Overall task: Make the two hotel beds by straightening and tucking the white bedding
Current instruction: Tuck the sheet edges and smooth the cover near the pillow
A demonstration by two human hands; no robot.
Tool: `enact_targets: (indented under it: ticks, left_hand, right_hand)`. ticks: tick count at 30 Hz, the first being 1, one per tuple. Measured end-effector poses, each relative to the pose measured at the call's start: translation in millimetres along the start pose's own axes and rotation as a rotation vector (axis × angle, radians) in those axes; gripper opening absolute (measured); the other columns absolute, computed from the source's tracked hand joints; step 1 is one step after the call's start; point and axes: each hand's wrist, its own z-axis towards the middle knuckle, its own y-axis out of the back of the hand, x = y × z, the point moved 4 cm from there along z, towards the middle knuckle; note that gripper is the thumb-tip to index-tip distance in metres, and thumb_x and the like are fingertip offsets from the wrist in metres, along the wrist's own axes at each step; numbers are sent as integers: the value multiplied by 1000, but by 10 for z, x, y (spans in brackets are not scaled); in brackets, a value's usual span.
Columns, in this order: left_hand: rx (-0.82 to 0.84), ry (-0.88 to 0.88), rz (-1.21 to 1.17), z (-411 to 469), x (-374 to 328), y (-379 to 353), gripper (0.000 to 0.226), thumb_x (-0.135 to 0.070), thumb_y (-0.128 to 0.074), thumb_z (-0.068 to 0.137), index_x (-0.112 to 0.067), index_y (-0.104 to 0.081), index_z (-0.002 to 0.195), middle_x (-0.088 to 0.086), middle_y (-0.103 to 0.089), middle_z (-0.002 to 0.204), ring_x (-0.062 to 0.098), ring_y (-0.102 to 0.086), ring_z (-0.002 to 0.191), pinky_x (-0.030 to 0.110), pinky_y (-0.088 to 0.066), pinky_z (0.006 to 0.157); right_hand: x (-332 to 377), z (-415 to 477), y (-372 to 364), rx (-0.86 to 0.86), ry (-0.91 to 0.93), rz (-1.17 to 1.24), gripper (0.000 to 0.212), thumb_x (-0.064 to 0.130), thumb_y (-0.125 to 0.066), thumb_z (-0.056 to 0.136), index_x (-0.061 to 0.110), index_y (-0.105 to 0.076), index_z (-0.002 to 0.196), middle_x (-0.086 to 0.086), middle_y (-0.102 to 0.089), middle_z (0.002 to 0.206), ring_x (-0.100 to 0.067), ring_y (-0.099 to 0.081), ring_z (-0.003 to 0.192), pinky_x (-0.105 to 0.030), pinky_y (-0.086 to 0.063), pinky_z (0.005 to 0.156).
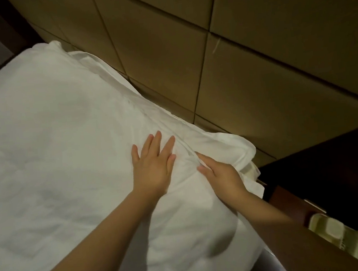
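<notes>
Smoothing the head end of one bed

The left hand (152,166) lies flat, fingers spread, pressing the white bedding (52,137). Just beside it, the right hand (219,175) pinches a raised fold (184,145) near the padded headboard (255,72). The broad top looks mostly smooth, but the corner by the dark nightstand (332,174) is bunched and untucked (the second bed is out of view), so much seems left.

A hotel bedroom. White bedding (51,126) lies against a padded tan headboard (231,52), beside a dark wooden nightstand (332,174).
</notes>
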Motion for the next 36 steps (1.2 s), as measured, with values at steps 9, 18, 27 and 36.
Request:
enact_targets:
  ticks: [9,18,27,36]
  left_hand:
    - [0,114,-21,-1058,-253,-342,56,-46,-16,98,-30,-14,151,4,-5,160,24,-4,147,55,-6,113]
    - [100,389,-102,-2243,-261,-588,57,-45,-23,101,-31,1,151,2,9,160,21,6,147,51,-3,115]
    - [-35,372,-69,-3077,-227,-529,59,-45,-27,101,-31,-1,152,3,6,160,22,0,147,51,-8,114]
    - [-46,575,-207,-4912,656,-1104,65,-46,-36,99,-36,2,150,0,12,159,22,1,146,52,-14,113]
  right_hand:
    - [-214,215,247,-33,41,-381,42,28,-30,105,26,-33,148,-8,-50,140,-26,-46,126,-27,-28,104]
    - [104,-483,2,-219,307,-614,61,44,-32,101,28,-6,153,0,-14,160,-24,-12,146,-48,-8,116]
    - [-305,-1729,-473,-153,355,-741,59,46,-26,102,32,-1,153,5,-1,161,-19,0,148,-46,-2,116]
    - [-393,-2985,-1781,-72,401,-761,60,43,-30,102,28,-3,153,2,-2,161,-20,-2,148,-46,-2,117]
